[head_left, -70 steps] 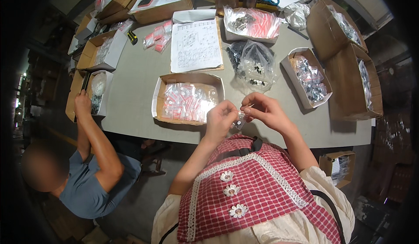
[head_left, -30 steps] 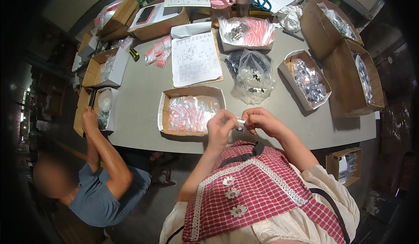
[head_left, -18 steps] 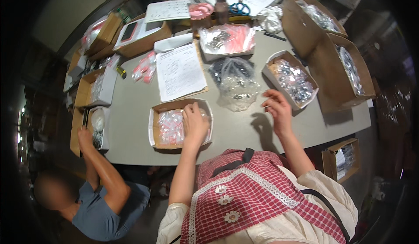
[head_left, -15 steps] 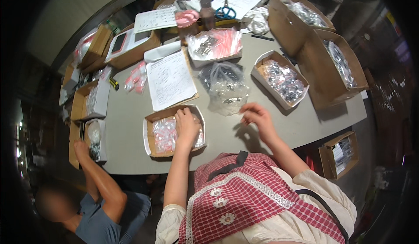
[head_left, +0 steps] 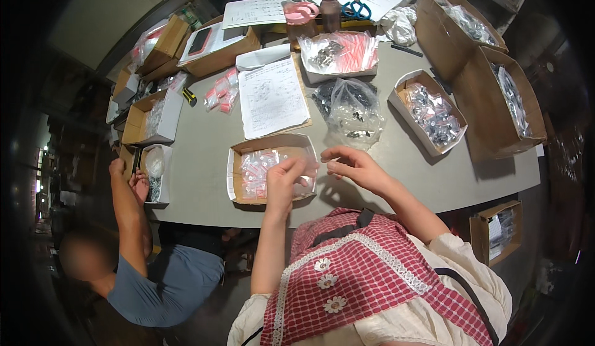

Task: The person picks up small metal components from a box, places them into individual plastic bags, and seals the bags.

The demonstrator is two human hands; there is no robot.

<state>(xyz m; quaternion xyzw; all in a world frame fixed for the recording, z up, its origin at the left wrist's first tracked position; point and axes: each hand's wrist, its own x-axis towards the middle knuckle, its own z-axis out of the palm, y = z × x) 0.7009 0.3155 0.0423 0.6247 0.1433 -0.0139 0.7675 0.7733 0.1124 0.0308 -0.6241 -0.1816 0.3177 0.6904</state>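
Note:
My left hand (head_left: pixel 289 180), a little blurred, is over the right part of a low cardboard box (head_left: pixel 232 182) of small clear zip bags (head_left: pixel 258 169). Its fingers are closed on what looks like one small clear zip bag (head_left: pixel 305 183). Close by on the right, my right hand (head_left: pixel 354 167) hangs above the table with its fingers curled together; anything in them is too small to make out. Just beyond it lies a clear plastic bag (head_left: pixel 353 110) with small dark metal parts, beside a darker bag.
A box of filled small bags (head_left: pixel 429 113) and tall cartons (head_left: pixel 505 113) stand to the right. Behind are papers (head_left: pixel 273 95), a box of red-edged bags (head_left: pixel 338 61) and blue-handled scissors (head_left: pixel 356 10). On the left, a co-worker (head_left: pixel 167 278) reaches into small boxes.
My left hand has lifted out of the box and moved right, now with a small bag. My right hand has come close to it. The view has shifted, and the co-worker's second hand now shows.

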